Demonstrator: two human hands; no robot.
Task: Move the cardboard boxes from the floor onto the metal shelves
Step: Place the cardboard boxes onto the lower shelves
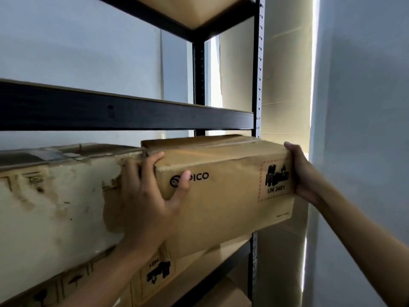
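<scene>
Sliding into the shelf bay goes the PICO box (223, 191), its far end between the black beam (124, 111) above and the box beneath (155, 275), tight beside the worn pale box (55, 207). Trouble could come at the right: that corner seems to jut past the upright (257, 85), so it may snag or tip out. Left hand (150, 196) clamps the near-left corner, thumb across the logo; right hand (303, 173) cups the right end, both arms reaching up.

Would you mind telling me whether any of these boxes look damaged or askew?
Yes: the pale box left of the PICO box has its surface torn and peeling. The PICO box's top is creased, and it sits tilted.
</scene>
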